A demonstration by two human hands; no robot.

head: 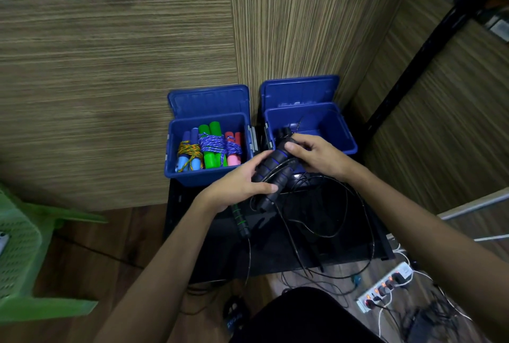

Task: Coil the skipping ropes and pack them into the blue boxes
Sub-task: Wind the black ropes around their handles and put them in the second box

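both hands hold a pair of black rope handles with blue rings, side by side, over the near edge of the right blue box. left hand fingers curled round the near end of the handles, thumb on top. right hand fingers wrapped on the far end, thumb pressing the top. thin black cord loops once round the handles, the rest hangs loose over the black table. second handle with green rings lies on the table just near the left hand. left blue box, lid up, holds three coiled ropes: blue handles, green handles, pink handles. right box lid up too, what's inside i cannot tell. power strip on floor at near right, green plastic chair at left.
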